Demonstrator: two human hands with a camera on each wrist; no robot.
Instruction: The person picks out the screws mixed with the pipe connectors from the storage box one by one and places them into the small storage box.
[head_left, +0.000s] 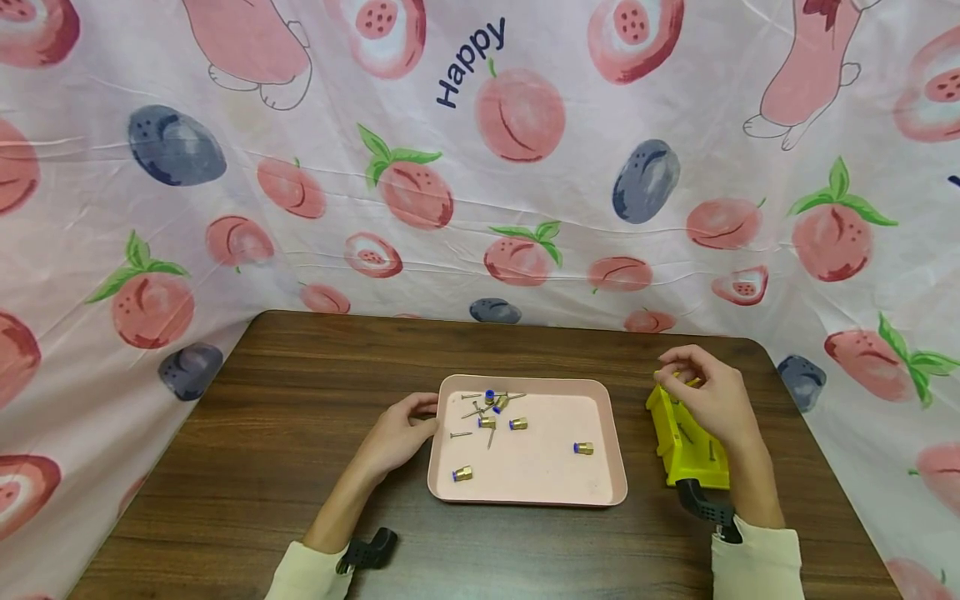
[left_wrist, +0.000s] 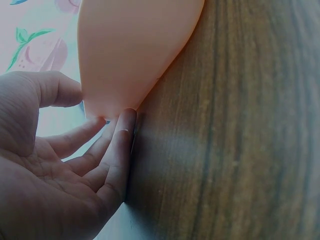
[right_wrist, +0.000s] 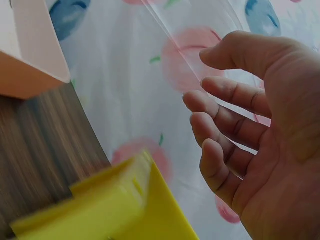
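My left hand [head_left: 399, 433] rests against the left side of a pink tray [head_left: 540, 492]. In the left wrist view its thumb and outstretched fingertips touch the outside of the tray wall [left_wrist: 130, 55]. Several screws [head_left: 461, 434] and brass fittings with blue collars [head_left: 518, 424] lie in the tray, mostly toward its back left; one fitting [head_left: 583, 448] lies at the right. Over a yellow bin [head_left: 678, 462] hovers my right hand [head_left: 708, 396], its fingers loosely bent and holding nothing in the right wrist view. A few screws [head_left: 712, 450] show inside the bin, partly hidden by that hand.
The tray and bin stand on a dark wood-grain table [head_left: 330, 367]. A fruit-print cloth [head_left: 420, 275] hangs behind and at both sides of it. Black camera mounts [head_left: 371, 550] are worn on both wrists; the right one is close to the bin's front edge.
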